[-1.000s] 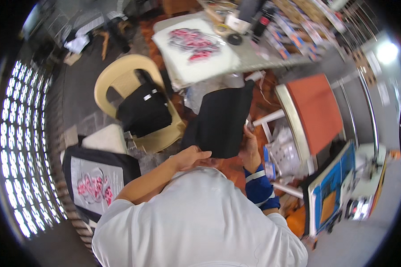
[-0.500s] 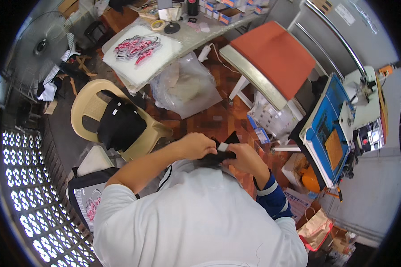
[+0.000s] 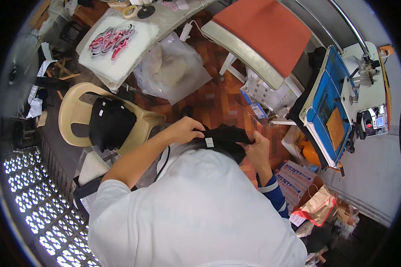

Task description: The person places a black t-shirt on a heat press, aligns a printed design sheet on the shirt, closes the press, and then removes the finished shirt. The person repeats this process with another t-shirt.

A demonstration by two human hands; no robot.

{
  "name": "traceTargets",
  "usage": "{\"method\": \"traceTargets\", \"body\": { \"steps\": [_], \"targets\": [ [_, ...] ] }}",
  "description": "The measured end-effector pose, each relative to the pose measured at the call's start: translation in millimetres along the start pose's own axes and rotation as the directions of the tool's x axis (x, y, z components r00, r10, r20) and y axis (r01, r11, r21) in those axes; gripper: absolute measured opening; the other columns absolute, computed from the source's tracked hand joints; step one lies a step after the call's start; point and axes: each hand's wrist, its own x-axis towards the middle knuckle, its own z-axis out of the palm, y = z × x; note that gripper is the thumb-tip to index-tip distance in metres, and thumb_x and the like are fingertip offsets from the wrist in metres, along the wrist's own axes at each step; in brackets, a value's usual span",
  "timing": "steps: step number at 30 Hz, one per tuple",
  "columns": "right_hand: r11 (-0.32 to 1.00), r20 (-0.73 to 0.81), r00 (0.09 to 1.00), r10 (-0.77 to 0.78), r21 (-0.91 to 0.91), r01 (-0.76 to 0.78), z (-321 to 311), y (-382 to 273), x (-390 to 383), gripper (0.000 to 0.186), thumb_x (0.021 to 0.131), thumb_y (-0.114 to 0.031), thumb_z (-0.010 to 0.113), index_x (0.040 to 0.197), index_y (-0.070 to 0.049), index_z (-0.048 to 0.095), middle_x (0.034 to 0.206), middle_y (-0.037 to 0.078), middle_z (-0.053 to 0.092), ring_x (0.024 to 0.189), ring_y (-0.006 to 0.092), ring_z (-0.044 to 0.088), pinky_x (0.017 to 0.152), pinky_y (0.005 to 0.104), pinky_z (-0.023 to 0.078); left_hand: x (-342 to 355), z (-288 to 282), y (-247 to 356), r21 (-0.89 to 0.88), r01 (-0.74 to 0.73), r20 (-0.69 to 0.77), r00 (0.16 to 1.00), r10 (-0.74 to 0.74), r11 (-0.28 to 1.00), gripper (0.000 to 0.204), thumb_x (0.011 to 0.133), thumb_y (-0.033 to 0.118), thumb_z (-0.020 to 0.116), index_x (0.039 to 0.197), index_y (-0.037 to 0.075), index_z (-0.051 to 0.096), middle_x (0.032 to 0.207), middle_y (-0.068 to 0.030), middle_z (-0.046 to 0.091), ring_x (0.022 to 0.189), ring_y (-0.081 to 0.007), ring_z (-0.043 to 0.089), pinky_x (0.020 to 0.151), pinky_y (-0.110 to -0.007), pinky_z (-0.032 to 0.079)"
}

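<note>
Black cloth piece: stretched between the two hands just in front of the white shirt, above the wooden floor (image 3: 218,99); the black cloth piece (image 3: 229,137) sags and bunches, its far part partly hidden by the body.
Left hand (image 3: 188,129): fingers curled closed on the cloth's left end, beside the white tag (image 3: 209,142).
Right hand (image 3: 258,150): thumb and fingers pinched on the right end, little gap between them.
Slip risk: the grips look to be at the edges only, so a loose pinch could drop a corner toward the floor.
Crease risk: bunched folds between the hands could set crooked if the pull is uneven.
Tag risk: tugging close to the tag might twist or strain it.
Snag risk: the plastic chair (image 3: 71,104), bearing a black cloth bundle (image 3: 112,124), stands near the left forearm; a wide swing could catch it.
</note>
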Motion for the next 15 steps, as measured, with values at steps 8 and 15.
{"method": "traceTargets", "body": {
  "steps": [8,15],
  "targets": [
    [0.981,0.129,0.991,-0.021,-0.191,0.045,20,-39,41,0.025,0.073,-0.006,0.082,0.077,0.002,0.058,0.072,0.022,0.061,0.059,0.0343,0.057,0.056,0.0386,0.046,62,-81,-121,-0.225,0.097,-0.155,0.979,-0.134,0.970,0.025,0.078,0.014,0.084,0.090,0.001,0.066,0.077,-0.0088,0.068,0.072,-0.0230,0.064,0.067,-0.040,0.049],
    [0.896,0.086,0.916,0.392,-0.262,-0.359,14,-57,65,0.011,0.074,0.003,0.071,0.078,0.003,0.060,0.071,0.017,0.060,0.067,0.0248,0.063,0.059,0.0368,0.045,140,-176,-322,-0.926,-0.084,-0.342,0.594,-0.728,0.367,0.046,0.091,0.038,0.072,0.119,0.003,0.061,0.109,-0.0141,0.067,0.099,-0.0319,0.068,0.082,-0.044,0.055]
  ]
}}
